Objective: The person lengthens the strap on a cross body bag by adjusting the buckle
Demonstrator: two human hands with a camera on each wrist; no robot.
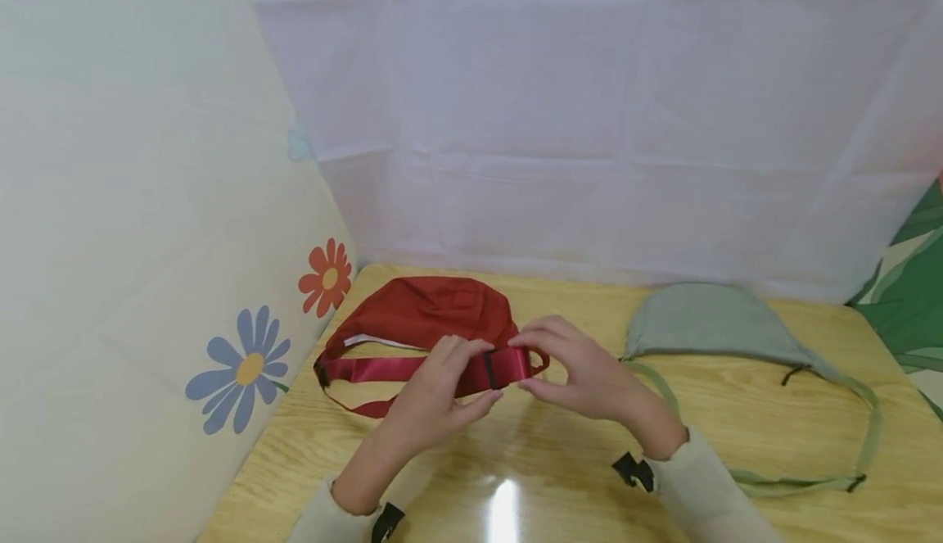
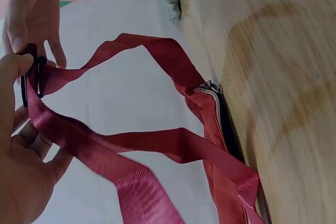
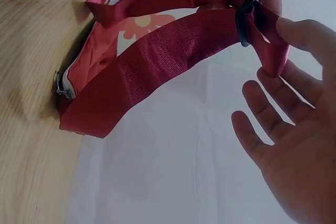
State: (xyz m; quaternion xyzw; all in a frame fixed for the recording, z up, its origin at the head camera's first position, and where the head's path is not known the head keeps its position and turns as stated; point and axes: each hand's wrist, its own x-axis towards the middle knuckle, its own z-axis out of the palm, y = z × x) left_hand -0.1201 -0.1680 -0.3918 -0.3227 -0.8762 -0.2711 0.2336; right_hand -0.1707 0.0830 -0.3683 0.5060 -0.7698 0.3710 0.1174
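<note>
A red waist bag (image 1: 435, 309) lies at the back left of the table, its zipper (image 3: 65, 90) showing in the right wrist view. Its shiny red strap (image 1: 386, 368) is raised off the tabletop in front of the bag. My left hand (image 1: 435, 400) pinches the strap at a black slider buckle (image 1: 492, 369), thumb against the slider (image 2: 32, 74) in the left wrist view. Just to the right of it, my right hand (image 1: 589, 371) pinches the folded loop of strap (image 3: 273, 59) between thumb and index finger. The other right fingers are spread below the loop.
A grey-green waist bag (image 1: 718, 322) lies at the back right, its pale green strap (image 1: 873, 420) looped toward the front. A white cloth (image 1: 516, 117) hangs behind the wooden table (image 1: 560, 477). A flower-printed cloth (image 1: 147, 240) stands along the left side.
</note>
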